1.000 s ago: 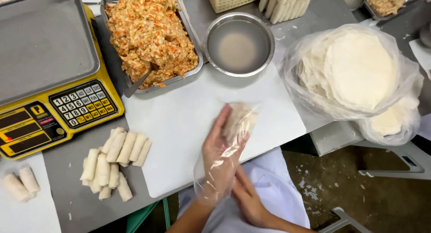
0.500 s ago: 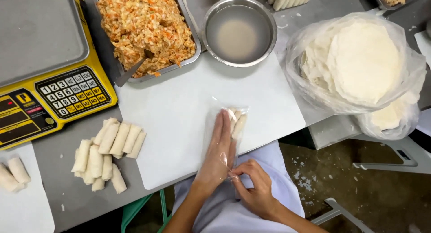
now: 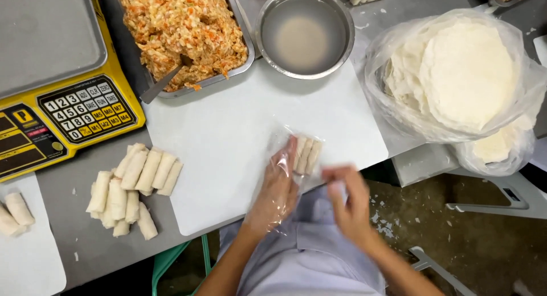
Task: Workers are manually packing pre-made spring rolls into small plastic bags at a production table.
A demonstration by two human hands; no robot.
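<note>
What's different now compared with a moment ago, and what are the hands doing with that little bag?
The left hand, inside the clear plastic bag with the small rolls, has dropped from upright over the white board to lie flat at its near edge. The right hand has come up beside it, near the bag's edge; a grip is unclear. The pile of rolls, filling tray, bowl and scale stayed put.

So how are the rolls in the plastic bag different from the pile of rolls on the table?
The rolls in the clear bag are only a few, lined up side by side; the pile of rolls is many, loosely heaped. The bagged ones are held by the left hand; the pile lies bare on the grey table. Both are pale, thin rolls.
</note>
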